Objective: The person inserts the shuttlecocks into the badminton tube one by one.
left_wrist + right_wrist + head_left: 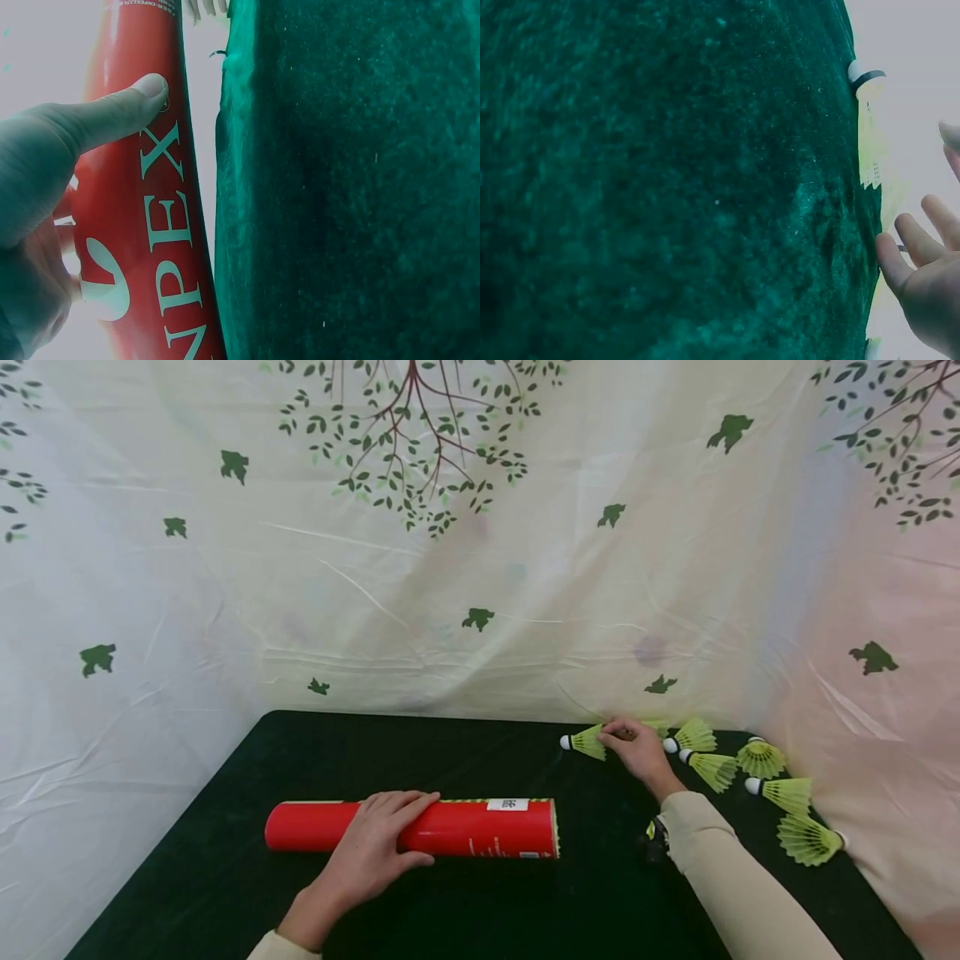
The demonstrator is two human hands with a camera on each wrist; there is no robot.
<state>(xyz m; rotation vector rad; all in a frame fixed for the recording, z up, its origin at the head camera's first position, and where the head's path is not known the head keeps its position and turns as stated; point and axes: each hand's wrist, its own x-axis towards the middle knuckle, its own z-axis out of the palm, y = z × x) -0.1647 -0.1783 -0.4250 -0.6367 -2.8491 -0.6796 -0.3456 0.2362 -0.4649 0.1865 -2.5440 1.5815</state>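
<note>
A red shuttlecock tube (480, 827) lies sideways on the dark green table. My left hand (382, 835) grips it around its middle. In the left wrist view the thumb (120, 112) presses along the printed side of the tube, with the other fingers behind it. At the table's far edge is a yellow shuttlecock (583, 742), its white cork pointing left. My right hand (637, 752) is just right of its skirt, fingertips overlapping the skirt in the head view. The right wrist view shows these fingers (922, 240) loosely spread, apart from the shuttlecock (870, 127).
Several more yellow shuttlecocks lie at the far right, among them one by the right edge (810, 839) and one near the back corner (761, 758). A pale curtain (450, 668) with leaf and bird prints hangs behind the green table (600, 902).
</note>
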